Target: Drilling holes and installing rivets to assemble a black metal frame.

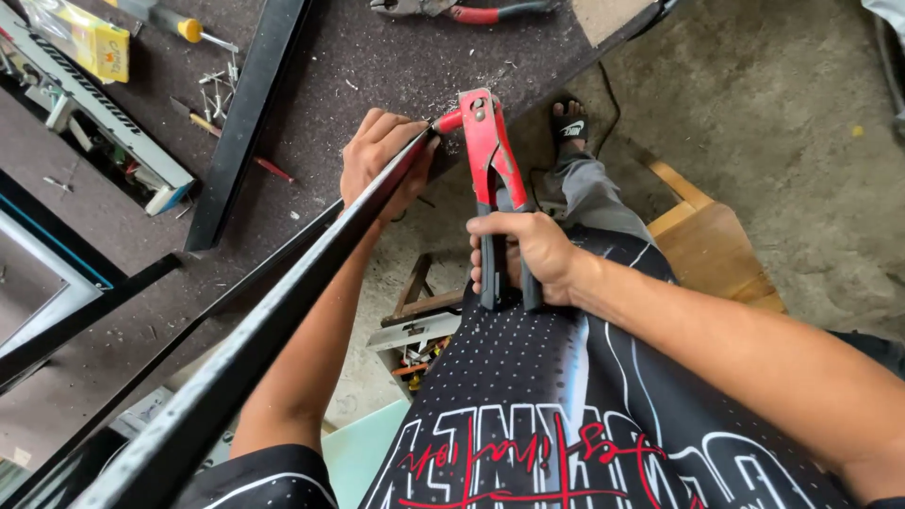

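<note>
Centre frame: left hand grips the black bar on the bench; right hand squeezes riveter handles nearly closed. Rivet apparently not yet snapped.

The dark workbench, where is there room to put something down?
The dark workbench is bare between the flat black metal bar and the red-handled pliers, though dusted with shavings. Left of that bar it is crowded: loose rivets, a yellow-handled screwdriver. The red hand riveter fills the edge.
</note>
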